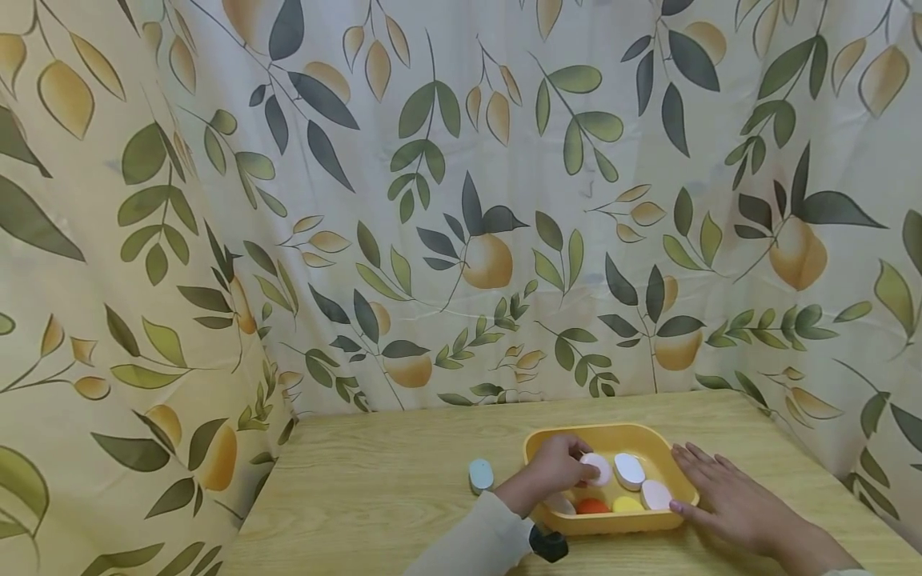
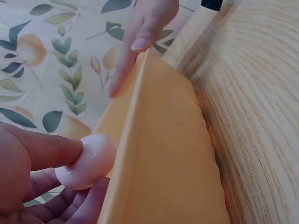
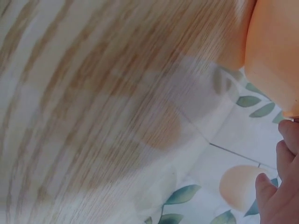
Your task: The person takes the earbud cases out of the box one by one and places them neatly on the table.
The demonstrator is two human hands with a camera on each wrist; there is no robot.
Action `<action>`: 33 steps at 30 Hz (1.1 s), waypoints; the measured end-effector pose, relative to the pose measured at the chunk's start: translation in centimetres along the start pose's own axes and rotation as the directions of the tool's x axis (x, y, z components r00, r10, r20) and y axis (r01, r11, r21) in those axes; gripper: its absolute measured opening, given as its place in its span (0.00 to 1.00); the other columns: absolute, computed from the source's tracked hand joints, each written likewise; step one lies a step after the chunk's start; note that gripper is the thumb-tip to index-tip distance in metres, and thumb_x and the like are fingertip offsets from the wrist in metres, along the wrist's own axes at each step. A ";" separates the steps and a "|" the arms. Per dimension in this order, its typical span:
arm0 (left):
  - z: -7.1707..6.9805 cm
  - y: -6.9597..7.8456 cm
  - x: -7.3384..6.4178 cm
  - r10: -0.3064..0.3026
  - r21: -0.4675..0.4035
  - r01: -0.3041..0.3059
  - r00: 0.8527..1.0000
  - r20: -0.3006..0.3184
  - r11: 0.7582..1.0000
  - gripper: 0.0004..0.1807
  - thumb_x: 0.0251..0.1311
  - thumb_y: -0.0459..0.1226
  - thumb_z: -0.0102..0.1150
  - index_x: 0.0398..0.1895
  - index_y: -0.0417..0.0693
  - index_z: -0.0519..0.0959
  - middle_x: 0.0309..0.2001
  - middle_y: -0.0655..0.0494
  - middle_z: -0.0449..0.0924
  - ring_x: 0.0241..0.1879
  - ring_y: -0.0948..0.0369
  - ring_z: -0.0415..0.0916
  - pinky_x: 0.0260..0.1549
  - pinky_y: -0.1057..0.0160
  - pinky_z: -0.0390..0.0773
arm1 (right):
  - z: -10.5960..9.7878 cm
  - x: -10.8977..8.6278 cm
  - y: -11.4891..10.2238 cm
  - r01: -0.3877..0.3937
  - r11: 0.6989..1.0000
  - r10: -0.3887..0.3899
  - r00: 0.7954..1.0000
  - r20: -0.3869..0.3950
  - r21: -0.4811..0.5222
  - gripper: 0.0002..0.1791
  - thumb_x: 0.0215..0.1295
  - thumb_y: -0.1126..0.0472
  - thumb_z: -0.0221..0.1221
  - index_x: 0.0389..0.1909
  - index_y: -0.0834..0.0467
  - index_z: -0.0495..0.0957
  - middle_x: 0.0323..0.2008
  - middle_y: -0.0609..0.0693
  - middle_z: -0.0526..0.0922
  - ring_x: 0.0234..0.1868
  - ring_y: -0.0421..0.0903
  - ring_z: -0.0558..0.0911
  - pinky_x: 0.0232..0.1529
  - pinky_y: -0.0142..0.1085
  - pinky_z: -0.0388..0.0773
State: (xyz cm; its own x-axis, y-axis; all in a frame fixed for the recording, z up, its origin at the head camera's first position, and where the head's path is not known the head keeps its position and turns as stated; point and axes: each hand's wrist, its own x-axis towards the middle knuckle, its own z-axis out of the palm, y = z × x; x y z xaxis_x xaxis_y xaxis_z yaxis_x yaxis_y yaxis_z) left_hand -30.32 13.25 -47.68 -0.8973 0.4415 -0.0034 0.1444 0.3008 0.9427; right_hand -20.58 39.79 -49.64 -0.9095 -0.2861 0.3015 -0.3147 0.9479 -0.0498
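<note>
A yellow-orange plastic tray [image 1: 576,524] stands on the table with several smooth, rounded soap-like pieces in it. Over its left part my left hand [image 1: 555,468] pinches a pale pink round piece [image 1: 596,470] between thumb and fingers; the left wrist view shows this glossy pink piece [image 2: 88,161] close to the tray's rim. My right hand [image 1: 742,500] lies with fingers extended along the tray's right side, its thumb at the near right corner. Beside the held piece lie a white oval piece [image 1: 630,472] and a pale lilac one [image 1: 656,495]. Red [image 1: 594,506] and yellow [image 1: 628,504] pieces are partly hidden by the near wall.
A pale blue-green oval piece [image 1: 481,475] is on the wooden table [image 1: 374,488], left of the tray. Behind the table hangs a curtain [image 1: 446,200] printed with leaves and fruit, which also runs down both sides. A black strap [image 1: 549,544] shows at my left wrist.
</note>
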 end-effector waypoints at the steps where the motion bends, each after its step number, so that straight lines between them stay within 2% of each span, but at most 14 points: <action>1: -0.1 0.0 0.0 -0.002 -0.004 0.002 1.000 -0.003 1.000 0.10 0.52 0.26 0.69 0.34 0.44 0.79 0.27 0.57 0.74 0.21 0.63 0.77 0.23 0.65 0.82 | 0.0 0.0 0.0 -0.001 1.000 0.001 1.000 0.001 0.002 0.43 0.67 0.37 0.54 0.70 0.66 0.61 0.68 0.62 0.64 0.64 0.23 0.26 0.61 0.21 0.18; 7: -0.5 -0.1 -0.2 -0.004 -0.009 0.004 1.000 -0.011 1.000 0.09 0.53 0.27 0.69 0.35 0.44 0.80 0.28 0.58 0.74 0.22 0.62 0.77 0.23 0.66 0.82 | -0.1 0.0 0.0 0.006 1.000 -0.006 1.000 -0.012 -0.001 0.43 0.67 0.38 0.54 0.70 0.67 0.61 0.68 0.63 0.64 0.64 0.23 0.26 0.61 0.21 0.18; 11: -0.8 -0.1 -0.2 -0.006 -0.042 0.006 1.000 -0.010 0.999 0.09 0.53 0.27 0.69 0.34 0.44 0.79 0.28 0.57 0.74 0.24 0.62 0.78 0.24 0.64 0.82 | 0.0 0.1 0.0 0.002 1.000 -0.002 1.000 -0.010 0.001 0.43 0.68 0.38 0.54 0.70 0.67 0.60 0.68 0.63 0.64 0.63 0.22 0.25 0.61 0.21 0.18; 16: -1.4 -0.2 -0.4 0.017 -0.074 -0.018 1.000 -0.003 0.997 0.08 0.53 0.25 0.68 0.34 0.42 0.80 0.28 0.56 0.75 0.25 0.62 0.78 0.25 0.64 0.83 | 0.1 0.1 0.0 -0.013 1.000 0.013 1.000 0.006 0.011 0.44 0.68 0.37 0.53 0.70 0.67 0.60 0.69 0.63 0.64 0.64 0.23 0.26 0.61 0.21 0.18; 19: -1.8 -0.2 -0.5 0.029 -0.087 -0.030 1.000 -0.002 0.996 0.08 0.53 0.25 0.68 0.34 0.41 0.80 0.29 0.56 0.75 0.25 0.62 0.78 0.25 0.64 0.83 | 0.2 0.0 0.0 -0.025 1.000 0.025 0.999 0.021 0.014 0.44 0.68 0.37 0.53 0.70 0.67 0.60 0.69 0.63 0.63 0.69 0.30 0.29 0.61 0.22 0.17; 22: -2.3 -0.3 -0.6 0.032 -0.096 -0.032 0.999 -0.006 0.995 0.08 0.53 0.25 0.67 0.35 0.41 0.80 0.29 0.56 0.75 0.27 0.62 0.78 0.26 0.64 0.83 | 0.3 0.0 0.0 -0.030 0.999 0.030 0.999 0.027 0.013 0.44 0.68 0.36 0.53 0.71 0.66 0.59 0.69 0.63 0.63 0.70 0.32 0.31 0.61 0.22 0.17; 31: -3.7 -0.7 -0.9 0.033 -0.119 -0.034 0.999 -0.009 0.992 0.08 0.54 0.25 0.67 0.36 0.40 0.80 0.31 0.55 0.76 0.28 0.61 0.78 0.27 0.64 0.83 | 0.5 0.1 0.3 0.000 1.000 0.000 1.000 0.002 -0.003 0.44 0.67 0.37 0.54 0.71 0.66 0.59 0.69 0.62 0.64 0.69 0.30 0.29 0.61 0.22 0.18; 33: -4.0 -0.6 -1.1 0.030 -0.121 -0.030 1.000 -0.008 0.992 0.08 0.55 0.26 0.66 0.37 0.40 0.80 0.31 0.54 0.76 0.28 0.60 0.78 0.28 0.63 0.83 | 0.5 0.1 0.2 0.009 1.000 -0.009 1.000 -0.005 -0.006 0.44 0.67 0.37 0.54 0.71 0.67 0.59 0.68 0.63 0.64 0.64 0.23 0.26 0.62 0.22 0.18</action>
State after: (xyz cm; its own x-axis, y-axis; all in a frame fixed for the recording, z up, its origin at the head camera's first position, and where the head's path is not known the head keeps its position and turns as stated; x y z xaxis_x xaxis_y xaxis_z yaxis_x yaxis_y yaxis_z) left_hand -31.14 9.20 -46.94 -0.8959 0.4434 0.0273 0.1200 0.1825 0.9758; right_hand -20.84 39.92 -50.12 -0.9053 -0.2944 0.3063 -0.3215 0.9460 -0.0409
